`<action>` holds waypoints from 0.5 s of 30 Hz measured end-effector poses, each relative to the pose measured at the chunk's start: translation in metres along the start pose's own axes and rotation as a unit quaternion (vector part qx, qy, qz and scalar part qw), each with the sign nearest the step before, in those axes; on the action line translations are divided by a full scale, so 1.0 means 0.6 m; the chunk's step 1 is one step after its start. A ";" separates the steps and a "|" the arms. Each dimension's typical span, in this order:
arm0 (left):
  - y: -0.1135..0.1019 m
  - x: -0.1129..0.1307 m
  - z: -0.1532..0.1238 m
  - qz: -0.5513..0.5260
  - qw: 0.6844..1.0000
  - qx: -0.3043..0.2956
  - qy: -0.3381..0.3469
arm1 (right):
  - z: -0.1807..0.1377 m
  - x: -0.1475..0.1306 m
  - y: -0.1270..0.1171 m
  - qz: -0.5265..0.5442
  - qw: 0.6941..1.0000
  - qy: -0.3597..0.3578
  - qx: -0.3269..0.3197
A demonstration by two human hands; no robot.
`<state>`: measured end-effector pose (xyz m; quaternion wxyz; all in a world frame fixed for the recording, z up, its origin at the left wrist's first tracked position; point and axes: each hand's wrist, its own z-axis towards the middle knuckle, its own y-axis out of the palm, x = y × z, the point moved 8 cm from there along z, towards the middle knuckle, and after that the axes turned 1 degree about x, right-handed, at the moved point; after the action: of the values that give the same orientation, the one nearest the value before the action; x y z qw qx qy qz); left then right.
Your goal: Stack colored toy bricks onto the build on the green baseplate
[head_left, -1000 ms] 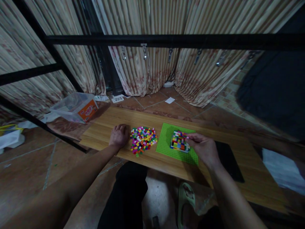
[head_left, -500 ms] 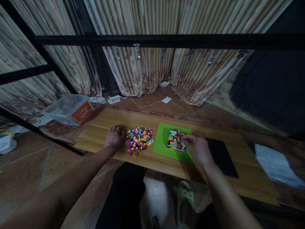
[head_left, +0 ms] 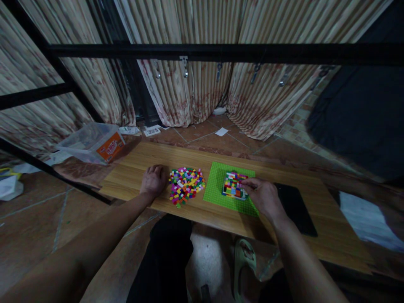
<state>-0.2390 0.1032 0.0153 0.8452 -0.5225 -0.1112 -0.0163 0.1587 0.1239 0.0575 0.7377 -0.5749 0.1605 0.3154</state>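
Note:
A block built of many-coloured toy bricks (head_left: 234, 185) stands on the green baseplate (head_left: 213, 191). My right hand (head_left: 263, 195) reaches in from the right, thumb and forefinger pinched together at the block's right side. Whatever is between those fingertips is too small to make out. On the wooden table, my left hand (head_left: 153, 180) rests with its fingers curled in, and nothing shows in it. Just right of it lies a loose pile of small coloured bricks (head_left: 186, 184).
A black tablet-like slab (head_left: 295, 209) lies on the wooden table (head_left: 126, 172), right of the baseplate. A clear plastic box (head_left: 91, 143) with an orange label stands beyond the left end. A black metal bar (head_left: 202, 52) with hooks crosses ahead, before striped curtains (head_left: 208, 25).
The view has shifted very slightly. My right hand stays at the brick block with its fingertips pinched, and my left hand has not moved.

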 end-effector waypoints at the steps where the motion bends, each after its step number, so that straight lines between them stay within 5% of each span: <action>1: 0.000 0.000 0.000 -0.001 1.000 0.000 0.000 | 0.000 -0.002 0.000 -0.007 1.000 -0.004 -0.006; 15: -0.003 0.001 -0.001 -0.006 1.000 -0.003 -0.002 | -0.002 -0.016 0.004 -0.101 0.994 -0.030 -0.032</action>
<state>-0.2385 0.1020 0.0171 0.8434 -0.5243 -0.1160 -0.0203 0.1500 0.1203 0.0610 0.7516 -0.6015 0.0695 0.2616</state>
